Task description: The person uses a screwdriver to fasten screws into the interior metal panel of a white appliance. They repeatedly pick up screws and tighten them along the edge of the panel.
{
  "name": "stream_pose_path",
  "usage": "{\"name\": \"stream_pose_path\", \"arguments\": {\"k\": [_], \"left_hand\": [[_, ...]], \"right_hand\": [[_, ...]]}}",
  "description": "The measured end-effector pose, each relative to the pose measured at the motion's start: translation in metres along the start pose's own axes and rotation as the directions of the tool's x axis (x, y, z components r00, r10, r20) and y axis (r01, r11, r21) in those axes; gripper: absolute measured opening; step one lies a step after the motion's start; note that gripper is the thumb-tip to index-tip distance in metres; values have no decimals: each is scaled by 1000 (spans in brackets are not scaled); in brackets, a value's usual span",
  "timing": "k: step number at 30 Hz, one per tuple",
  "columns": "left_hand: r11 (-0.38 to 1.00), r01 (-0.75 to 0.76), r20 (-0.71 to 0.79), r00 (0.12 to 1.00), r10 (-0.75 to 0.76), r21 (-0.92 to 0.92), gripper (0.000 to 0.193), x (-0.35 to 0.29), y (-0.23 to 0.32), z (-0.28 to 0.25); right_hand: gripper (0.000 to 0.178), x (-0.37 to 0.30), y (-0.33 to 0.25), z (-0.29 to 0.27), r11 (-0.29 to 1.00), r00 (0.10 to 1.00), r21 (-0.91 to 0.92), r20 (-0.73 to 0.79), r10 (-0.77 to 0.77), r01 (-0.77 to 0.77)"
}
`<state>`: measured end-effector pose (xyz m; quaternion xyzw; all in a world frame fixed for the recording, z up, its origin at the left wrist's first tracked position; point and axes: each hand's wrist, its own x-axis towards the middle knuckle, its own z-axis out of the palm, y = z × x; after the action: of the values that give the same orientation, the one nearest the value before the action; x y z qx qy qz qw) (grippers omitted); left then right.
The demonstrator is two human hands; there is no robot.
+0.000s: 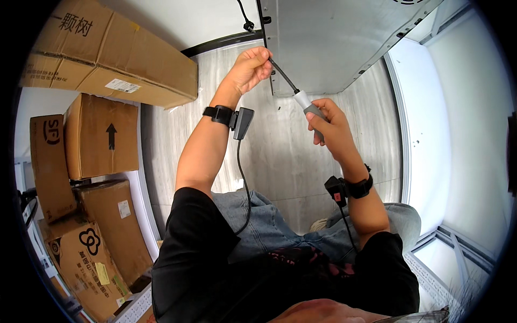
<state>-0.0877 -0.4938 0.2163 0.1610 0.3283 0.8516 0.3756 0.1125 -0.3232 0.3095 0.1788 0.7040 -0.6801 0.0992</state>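
My right hand is closed around the grey and white handle of a screwdriver. Its dark shaft slants up and left to the edge of a large grey metal panel. There my left hand is closed, thumb and fingers pinched together at the shaft's tip, right beside the panel's left edge. Whatever those fingers hold is hidden; a screw cannot be made out. Along the panel's edges sit small dark fittings and holes.
Cardboard boxes are stacked at the left, with a long carton at the upper left. A black cable with a plug hangs by the back wall. Cabled devices are strapped to both my wrists. A white ledge runs along the right.
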Motion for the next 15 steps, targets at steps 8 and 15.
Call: {"name": "stream_pose_path", "arguments": {"k": [8, 15], "left_hand": [[989, 2, -242, 970, -38, -147, 22, 8, -12, 47], [989, -4, -295, 955, -41, -150, 25, 3, 1, 53]], "right_hand": [[26, -3, 32, 34, 982, 974, 96, -175, -146, 164], [28, -3, 21, 59, 979, 988, 182, -139, -64, 89]]}}
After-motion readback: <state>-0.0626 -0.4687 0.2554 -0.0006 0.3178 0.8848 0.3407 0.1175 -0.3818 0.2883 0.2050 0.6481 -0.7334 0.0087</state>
